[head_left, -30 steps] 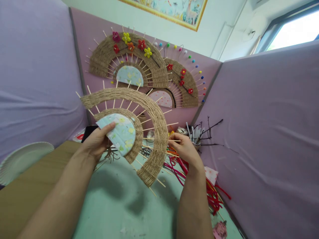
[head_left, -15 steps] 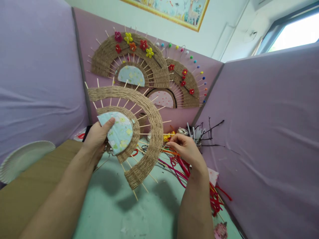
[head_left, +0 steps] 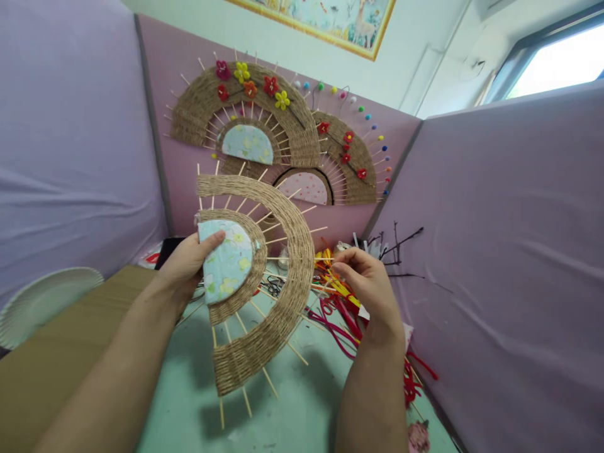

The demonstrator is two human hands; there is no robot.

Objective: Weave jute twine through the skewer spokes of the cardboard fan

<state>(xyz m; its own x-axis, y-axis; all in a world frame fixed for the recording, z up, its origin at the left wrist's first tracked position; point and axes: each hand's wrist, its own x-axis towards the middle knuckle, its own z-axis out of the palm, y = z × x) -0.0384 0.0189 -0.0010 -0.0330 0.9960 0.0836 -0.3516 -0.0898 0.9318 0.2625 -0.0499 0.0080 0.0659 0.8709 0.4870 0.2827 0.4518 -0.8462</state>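
Note:
My left hand [head_left: 189,258] grips the straight edge of a half-round woven fan [head_left: 299,251], thumb on its pale blue floral cloth centre [head_left: 229,258]. Thin wooden sticks radiate from the centre through two bands of brown twine, their tips sticking out past the outer band. Level with the fan's right side, my right hand [head_left: 361,277] is closed, thumb and forefinger pinched on what looks like a thin strand of twine near a stick tip. The strand is fine and only partly visible. The fan is held up above the table, curved side to the right.
Two finished-looking woven fans with flowers, one [head_left: 245,113] partly over the other [head_left: 349,157], lean on the pink back panel. Coloured pipe cleaners [head_left: 337,314] and dark twigs [head_left: 396,251] lie at right. A white pleated plate [head_left: 51,302] stands left on brown board [head_left: 94,327].
The fan has turned clockwise, its lower end swinging left and its straight edge now nearly vertical. My right hand has moved slightly right, still pinched.

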